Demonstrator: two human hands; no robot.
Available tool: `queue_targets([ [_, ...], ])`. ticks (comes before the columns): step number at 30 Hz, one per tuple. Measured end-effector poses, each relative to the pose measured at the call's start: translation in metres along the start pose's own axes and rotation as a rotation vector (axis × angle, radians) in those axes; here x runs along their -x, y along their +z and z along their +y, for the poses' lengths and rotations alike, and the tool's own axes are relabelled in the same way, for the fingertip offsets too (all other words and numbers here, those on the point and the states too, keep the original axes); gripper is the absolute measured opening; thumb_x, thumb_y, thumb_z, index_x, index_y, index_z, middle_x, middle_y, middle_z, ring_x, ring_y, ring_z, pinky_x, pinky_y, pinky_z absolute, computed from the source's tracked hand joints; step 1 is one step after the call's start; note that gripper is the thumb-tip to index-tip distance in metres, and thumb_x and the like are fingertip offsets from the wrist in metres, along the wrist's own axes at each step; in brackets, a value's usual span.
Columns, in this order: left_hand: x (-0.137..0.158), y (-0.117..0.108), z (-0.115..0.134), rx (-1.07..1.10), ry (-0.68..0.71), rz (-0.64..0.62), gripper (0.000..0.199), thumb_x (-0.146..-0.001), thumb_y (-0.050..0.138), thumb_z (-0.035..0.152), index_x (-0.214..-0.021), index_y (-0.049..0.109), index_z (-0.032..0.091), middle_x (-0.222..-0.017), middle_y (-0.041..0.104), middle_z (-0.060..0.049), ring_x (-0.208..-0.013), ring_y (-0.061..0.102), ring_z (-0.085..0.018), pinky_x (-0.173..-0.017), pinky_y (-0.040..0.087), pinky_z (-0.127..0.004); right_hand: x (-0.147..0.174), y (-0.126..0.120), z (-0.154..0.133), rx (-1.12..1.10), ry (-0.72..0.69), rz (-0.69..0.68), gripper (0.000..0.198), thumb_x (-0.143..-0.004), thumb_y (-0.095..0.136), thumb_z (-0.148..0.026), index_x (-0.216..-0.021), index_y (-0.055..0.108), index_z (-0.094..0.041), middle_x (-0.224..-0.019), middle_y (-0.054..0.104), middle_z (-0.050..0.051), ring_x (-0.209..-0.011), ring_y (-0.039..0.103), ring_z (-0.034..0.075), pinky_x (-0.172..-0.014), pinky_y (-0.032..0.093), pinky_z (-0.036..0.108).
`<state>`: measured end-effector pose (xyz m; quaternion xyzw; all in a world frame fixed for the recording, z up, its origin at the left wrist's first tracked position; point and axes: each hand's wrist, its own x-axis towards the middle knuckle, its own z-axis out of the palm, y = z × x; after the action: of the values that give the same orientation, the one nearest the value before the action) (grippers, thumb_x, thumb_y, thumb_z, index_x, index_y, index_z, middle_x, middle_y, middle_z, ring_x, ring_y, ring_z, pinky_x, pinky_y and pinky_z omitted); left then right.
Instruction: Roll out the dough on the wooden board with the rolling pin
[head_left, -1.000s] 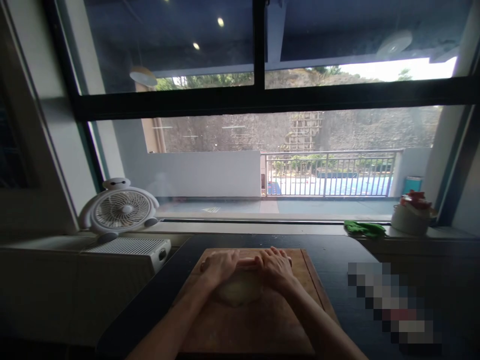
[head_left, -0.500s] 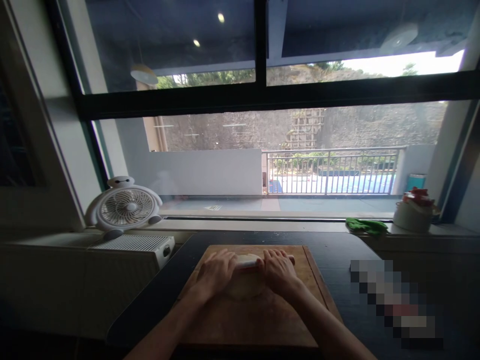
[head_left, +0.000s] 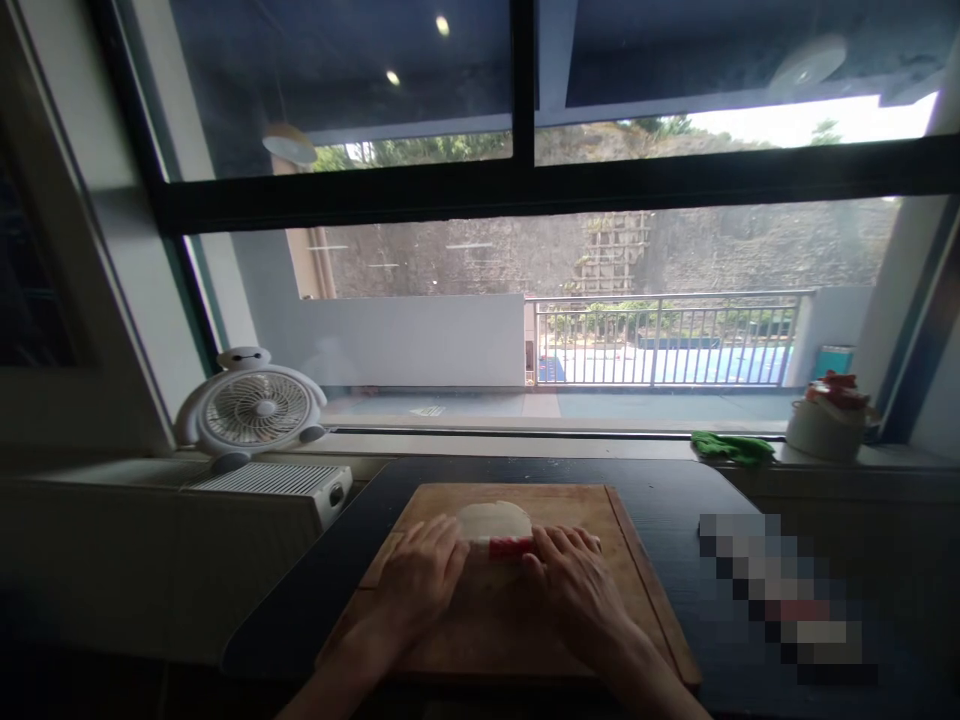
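Observation:
A rolling pin with a red and white band lies crosswise over a flat, pale round of dough. My left hand is curved over the pin's left part, hiding that end. On the right part rests my right hand, its fingers bent over the pin; only a bit of the tip shows beyond them. Most of the visible dough lies on the far side of the pin. Both pin and dough are on a wooden cutting board.
The board sits on a dark table below a wide window. A blurred-out item lies at the table's right. On the sill are a green cloth and a white pot-like container. A white fan stands at the left.
Both hands and the rolling pin have come nearer to me over the dough. More of the dough's far part shows, and the pin's red band has turned into view.

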<state>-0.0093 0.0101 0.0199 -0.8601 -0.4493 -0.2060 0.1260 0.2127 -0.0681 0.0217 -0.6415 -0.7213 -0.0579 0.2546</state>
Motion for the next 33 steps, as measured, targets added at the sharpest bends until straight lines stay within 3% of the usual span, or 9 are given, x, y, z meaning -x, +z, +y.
queue_targets([
  [5, 0.016, -0.006, 0.001, -0.011, 0.06, -0.007, 0.044, -0.094, 0.03, 0.038, -0.129, 0.051, 0.018, -0.133, 0.051, -0.007, -0.125, 0.044, -0.023, -0.107, 0.028, -0.042, 0.005, -0.001, 0.003, 0.013, 0.02, -0.037, 0.037, -0.095, 0.025, -0.038, -0.115, 0.054, -0.025, -0.119, 0.057, 0.003, -0.116, 0.045, 0.019, -0.102, 0.024, 0.035],
  [9, -0.031, 0.006, -0.003, -0.004, -0.033, -0.086, 0.042, -0.095, 0.027, 0.034, -0.119, 0.058, 0.018, -0.126, 0.057, -0.008, -0.122, 0.046, -0.022, -0.105, 0.029, -0.04, -0.042, 0.007, 0.011, 0.057, 0.084, -0.11, 0.044, -0.096, 0.022, -0.04, -0.098, 0.062, -0.021, -0.106, 0.063, 0.009, -0.111, 0.049, 0.022, -0.097, 0.031, 0.04],
  [13, -0.092, 0.022, -0.012, -0.021, -0.147, -0.229, 0.04, -0.094, 0.028, 0.035, -0.102, 0.065, 0.02, -0.107, 0.066, -0.01, -0.107, 0.057, -0.023, -0.094, 0.039, -0.039, -0.092, 0.011, 0.026, 0.079, 0.134, -0.194, 0.035, -0.091, 0.041, -0.046, -0.101, 0.06, -0.018, -0.103, 0.062, 0.006, -0.101, 0.054, 0.019, -0.088, 0.04, 0.042],
  [16, -0.113, 0.028, -0.016, -0.017, -0.167, -0.248, 0.039, -0.092, 0.032, 0.041, -0.095, 0.065, 0.021, -0.099, 0.068, -0.009, -0.097, 0.061, -0.022, -0.085, 0.044, -0.037, -0.106, 0.012, 0.033, 0.083, 0.159, -0.213, 0.036, -0.088, 0.046, -0.048, -0.102, 0.059, -0.017, -0.103, 0.061, 0.005, -0.099, 0.056, 0.018, -0.087, 0.043, 0.043],
  [19, -0.097, 0.024, -0.011, -0.019, -0.149, -0.203, 0.039, -0.093, 0.032, 0.039, -0.1, 0.064, 0.019, -0.104, 0.067, -0.01, -0.104, 0.059, -0.023, -0.091, 0.041, -0.04, -0.092, 0.013, 0.029, 0.073, 0.132, -0.167, 0.038, -0.092, 0.036, -0.047, -0.102, 0.06, -0.02, -0.11, 0.06, 0.007, -0.114, 0.048, 0.023, -0.093, 0.037, 0.046],
  [23, -0.035, 0.009, 0.002, -0.016, -0.087, -0.077, 0.04, -0.094, 0.028, 0.038, -0.113, 0.06, 0.02, -0.119, 0.061, -0.009, -0.116, 0.051, -0.023, -0.103, 0.031, -0.041, -0.041, 0.014, 0.016, 0.043, 0.08, -0.083, 0.046, -0.095, 0.019, -0.045, -0.117, 0.055, -0.025, -0.13, 0.051, 0.005, -0.132, 0.027, 0.023, -0.106, 0.021, 0.045],
  [27, 0.022, -0.002, 0.009, -0.015, 0.028, 0.08, 0.041, -0.093, 0.033, 0.036, -0.124, 0.054, 0.021, -0.128, 0.056, -0.007, -0.12, 0.048, -0.025, -0.105, 0.032, -0.042, 0.007, 0.014, 0.008, 0.003, 0.024, -0.051, 0.049, -0.094, 0.021, -0.045, -0.137, 0.037, -0.025, -0.144, 0.036, 0.001, -0.136, 0.019, 0.02, -0.11, 0.013, 0.041],
  [30, 0.032, -0.002, 0.009, -0.023, 0.063, 0.074, 0.042, -0.093, 0.032, 0.035, -0.128, 0.051, 0.022, -0.131, 0.053, -0.005, -0.122, 0.047, -0.024, -0.105, 0.032, -0.042, 0.014, 0.013, 0.008, -0.013, 0.001, -0.061, 0.05, -0.094, 0.023, -0.046, -0.137, 0.036, -0.024, -0.145, 0.035, 0.002, -0.136, 0.02, 0.021, -0.11, 0.014, 0.041],
  [33, 0.01, 0.005, 0.004, -0.039, 0.037, 0.046, 0.043, -0.094, 0.029, 0.035, -0.128, 0.051, 0.019, -0.132, 0.052, -0.007, -0.125, 0.043, -0.023, -0.108, 0.028, -0.042, -0.008, 0.012, 0.011, 0.007, 0.023, -0.08, 0.048, -0.094, 0.023, -0.046, -0.131, 0.043, -0.023, -0.139, 0.042, 0.005, -0.134, 0.024, 0.022, -0.108, 0.017, 0.042],
])
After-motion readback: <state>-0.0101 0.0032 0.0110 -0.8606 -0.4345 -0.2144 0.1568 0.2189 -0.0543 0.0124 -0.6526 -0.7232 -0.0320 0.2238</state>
